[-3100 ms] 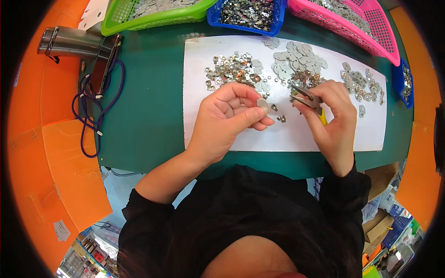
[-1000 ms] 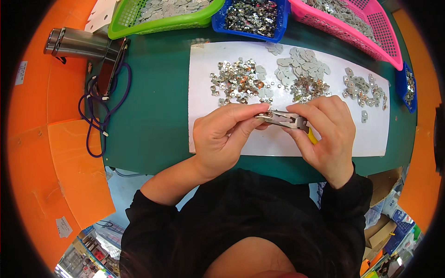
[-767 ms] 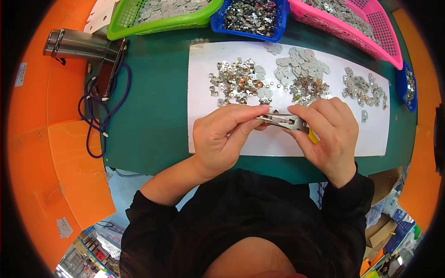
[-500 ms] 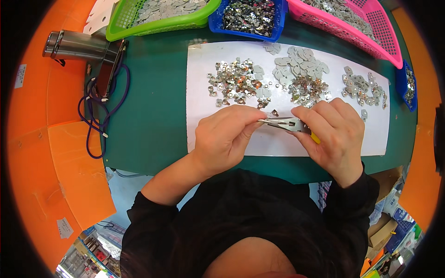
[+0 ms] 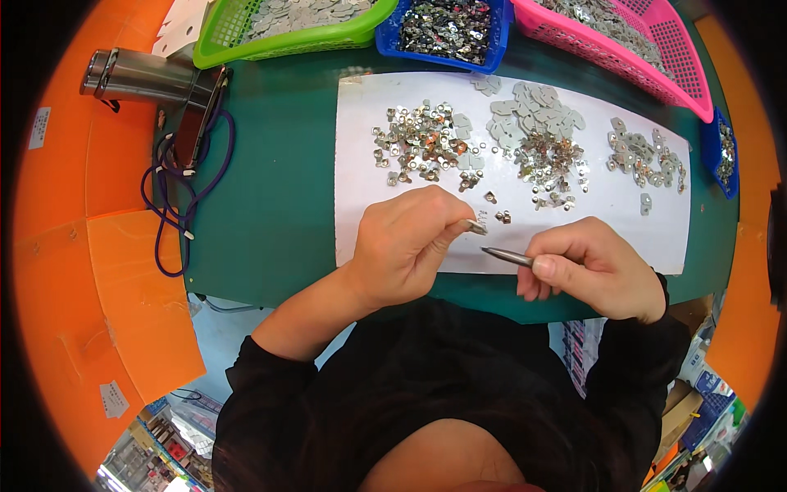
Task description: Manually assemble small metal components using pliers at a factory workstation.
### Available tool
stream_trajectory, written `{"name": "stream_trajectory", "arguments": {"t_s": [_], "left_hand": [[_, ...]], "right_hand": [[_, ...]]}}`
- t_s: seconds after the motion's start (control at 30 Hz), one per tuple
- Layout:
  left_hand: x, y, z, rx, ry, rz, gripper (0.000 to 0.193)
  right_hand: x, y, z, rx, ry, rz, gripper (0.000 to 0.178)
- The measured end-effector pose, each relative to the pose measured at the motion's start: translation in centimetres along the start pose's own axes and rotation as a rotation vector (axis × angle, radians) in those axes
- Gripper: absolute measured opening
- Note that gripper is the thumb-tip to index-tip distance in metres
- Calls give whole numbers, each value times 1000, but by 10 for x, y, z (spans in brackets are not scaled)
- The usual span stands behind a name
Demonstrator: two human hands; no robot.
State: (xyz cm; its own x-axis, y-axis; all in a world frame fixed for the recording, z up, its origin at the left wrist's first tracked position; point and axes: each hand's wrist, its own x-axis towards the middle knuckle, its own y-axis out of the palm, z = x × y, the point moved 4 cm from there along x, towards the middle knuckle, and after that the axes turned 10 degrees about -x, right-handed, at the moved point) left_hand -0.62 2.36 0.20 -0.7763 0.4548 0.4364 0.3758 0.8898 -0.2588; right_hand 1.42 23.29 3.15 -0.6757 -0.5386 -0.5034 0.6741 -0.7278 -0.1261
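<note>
Over the white sheet (image 5: 410,107), near its front edge, my left hand (image 5: 406,246) pinches a small metal piece (image 5: 477,227); my right hand (image 5: 594,271) grips the tweezers (image 5: 507,256), tips just beside that piece.

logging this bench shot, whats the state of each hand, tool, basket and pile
left hand: pinching a small metal part at its fingertips
right hand: closed around a slim metal tool, tip toward the left hand
green basket: holds grey flat pieces
blue basket: full of small metal parts
pink basket: holds metal parts
white sheet: flat, three loose piles on it
purple cable: loosely coiled
</note>
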Motion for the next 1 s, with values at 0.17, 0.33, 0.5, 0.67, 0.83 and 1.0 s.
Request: {"name": "stream_trajectory", "arguments": {"t_s": [0.17, 0.33, 0.5, 0.67, 0.83, 1.0], "left_hand": [[-2, -1, -1, -18, 43, -15, 8], [-1, -2, -3, 3, 24, 1, 5], [-3, -1, -3, 28, 105, -10, 4], [-5, 1, -1, -42, 151, -79, 9], [-11, 1, -2, 0, 30, -188, 8], [-12, 0, -2, 50, 29, -229, 8]], "right_hand": [[13, 7, 0, 94, 78, 188, 48], [16, 8, -7, 170, 90, 206, 51], [19, 8, -11, 212, 126, 250, 53], [20, 11, -14, 212, 105, 260, 51], [14, 17, 3, -159, -30, -52, 37], [5, 30, 18, -541, -220, -492, 19]]}}
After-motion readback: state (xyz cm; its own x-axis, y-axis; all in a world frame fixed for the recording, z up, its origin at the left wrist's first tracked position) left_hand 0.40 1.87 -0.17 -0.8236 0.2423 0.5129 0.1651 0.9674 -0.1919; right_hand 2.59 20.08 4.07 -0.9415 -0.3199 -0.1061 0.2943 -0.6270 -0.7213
